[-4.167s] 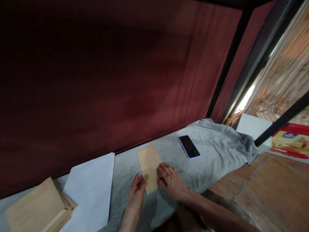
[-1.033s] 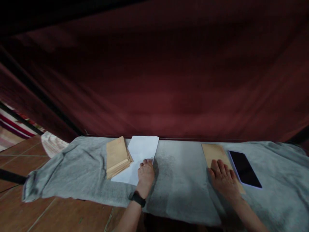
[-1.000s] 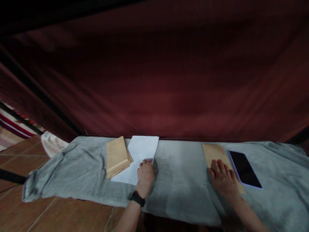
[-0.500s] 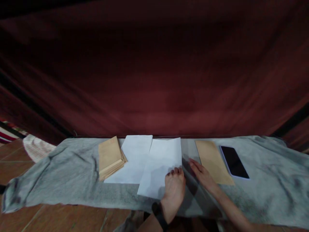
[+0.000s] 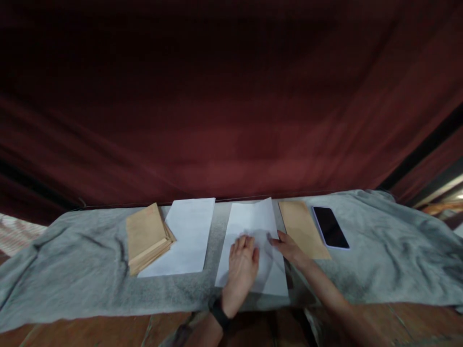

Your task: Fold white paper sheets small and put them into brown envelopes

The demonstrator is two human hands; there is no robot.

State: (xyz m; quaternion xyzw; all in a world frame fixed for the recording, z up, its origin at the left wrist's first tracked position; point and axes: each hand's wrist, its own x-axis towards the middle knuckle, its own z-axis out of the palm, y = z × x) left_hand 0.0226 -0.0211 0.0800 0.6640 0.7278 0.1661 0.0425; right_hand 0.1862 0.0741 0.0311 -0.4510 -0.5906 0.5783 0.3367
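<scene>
My left hand (image 5: 243, 262), with a dark band on the wrist, lies flat on a sheet of white paper (image 5: 265, 277). Its fingers point away from me. At the right edge of that sheet, my right hand (image 5: 288, 246) has its thumb and finger on the paper in what looks like a pinch. Part of the grip is hidden. The sheet's far right corner curls up slightly. Just right of it lies a brown paper envelope (image 5: 306, 229), partly behind my right hand.
To the left, a stack of brown envelopes (image 5: 146, 231) overlaps more white paper (image 5: 191, 236). A phone (image 5: 330, 226) lies beside the envelope on the right. Grey cloth (image 5: 90, 270) covers the narrow surface. A dark red fabric wall (image 5: 231, 144) rises behind; floor tiles (image 5: 123, 327) show below.
The sheet has slid right, away from the other white paper it overlapped, leaving a strip of cloth between them. My right hand now touches its edge. The camera view has shifted right.
</scene>
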